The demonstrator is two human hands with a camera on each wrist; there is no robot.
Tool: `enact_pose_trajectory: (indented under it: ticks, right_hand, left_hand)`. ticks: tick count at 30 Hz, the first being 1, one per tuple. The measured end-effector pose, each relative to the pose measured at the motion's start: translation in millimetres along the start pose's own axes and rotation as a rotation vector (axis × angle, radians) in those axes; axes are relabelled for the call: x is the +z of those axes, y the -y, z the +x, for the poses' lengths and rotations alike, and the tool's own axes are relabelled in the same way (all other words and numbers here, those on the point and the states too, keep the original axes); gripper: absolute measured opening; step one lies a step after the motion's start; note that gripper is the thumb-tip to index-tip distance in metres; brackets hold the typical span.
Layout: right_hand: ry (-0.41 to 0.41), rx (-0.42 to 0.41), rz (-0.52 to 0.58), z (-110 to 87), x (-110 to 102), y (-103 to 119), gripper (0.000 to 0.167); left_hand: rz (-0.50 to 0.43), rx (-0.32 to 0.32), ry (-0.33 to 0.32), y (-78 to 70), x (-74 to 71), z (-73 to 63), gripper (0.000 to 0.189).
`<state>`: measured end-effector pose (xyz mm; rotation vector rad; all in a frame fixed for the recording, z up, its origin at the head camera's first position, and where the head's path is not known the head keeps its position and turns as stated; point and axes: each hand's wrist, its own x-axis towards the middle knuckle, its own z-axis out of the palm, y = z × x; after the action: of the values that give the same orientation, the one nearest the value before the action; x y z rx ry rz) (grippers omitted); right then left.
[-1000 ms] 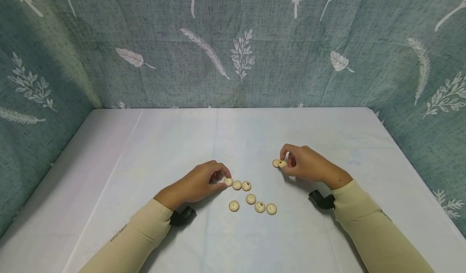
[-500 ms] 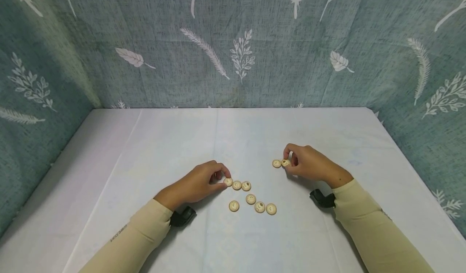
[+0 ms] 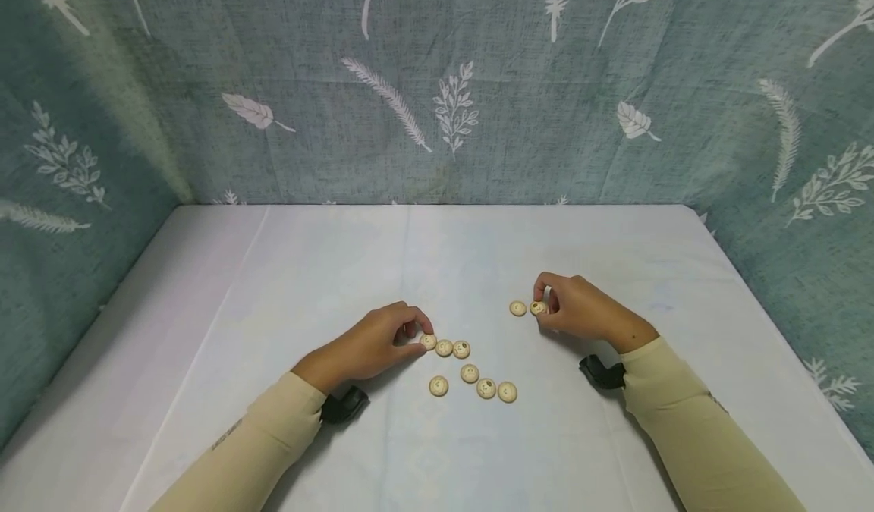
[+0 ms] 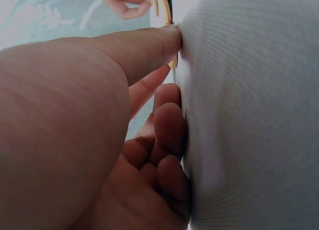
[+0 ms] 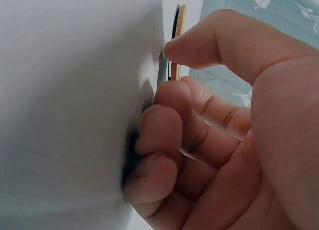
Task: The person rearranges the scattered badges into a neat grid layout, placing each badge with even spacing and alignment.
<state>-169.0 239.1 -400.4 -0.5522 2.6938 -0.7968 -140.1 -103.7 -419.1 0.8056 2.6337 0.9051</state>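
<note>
A teal curtain (image 3: pixel 314 167), printed with white leaves, is shown most fully by the head view, hung behind and on both sides of a table (image 3: pixel 307 258) covered in white; only patches of it are caught by the wrist views. Over the table, a tan left sleeve (image 3: pixel 249 440) and a tan right sleeve (image 3: pixel 703 428) are seen from the head alone, as are a black device (image 3: pixel 344 406) at the left wrist and another black device (image 3: pixel 602 373) at the right. The left hand (image 3: pixel 372 343) and the right hand (image 3: pixel 576 309) are held well apart. The remaining fingers, mostly hidden from the head, are revealed curled near the white surface by each wrist view. By the left thumb and index finger, narrowly set, a left-hand disc (image 3: pixel 428 341) is pinched at the near end of a row of three; by the right pair, a right-hand disc (image 3: pixel 539 309) is pinched just beside a pale disc (image 3: pixel 517 308). Whether either held disc is raised cannot be told. Drawn marks on the discs are shown only from the head; a thin wooden edge (image 5: pixel 183 18) is shown by the right wrist view. Between the hands, nearer the wearer, four discs (image 3: pixel 486 388) are scattered.
</note>
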Motion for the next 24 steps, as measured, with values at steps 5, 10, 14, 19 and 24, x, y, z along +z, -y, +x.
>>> enact_pose_trajectory:
  ticks: [5,10,14,19,24]
  right_hand:
    - [-0.006,0.004,-0.008,0.2,-0.7,-1.3,0.020]
    - [-0.002,0.020,-0.011,0.6,0.1,-2.1,0.020]
    - [-0.008,0.030,-0.020,0.8,-0.4,-1.5,0.020]
    - [-0.007,0.030,-0.020,1.2,-0.3,-0.6,0.020]
    - [0.002,0.045,-0.007,1.8,1.0,-0.6,0.021]
  left_hand:
    - [0.004,-0.008,0.001,-0.8,0.0,1.3,0.020]
    - [0.002,-0.003,0.009,-1.0,-0.1,1.0,0.019]
    - [-0.004,0.001,0.005,-0.9,-0.3,1.9,0.020]
    - [-0.006,-0.010,0.005,-0.5,0.1,2.2,0.020]
    - [-0.006,-0.012,0.010,1.1,0.5,1.0,0.019]
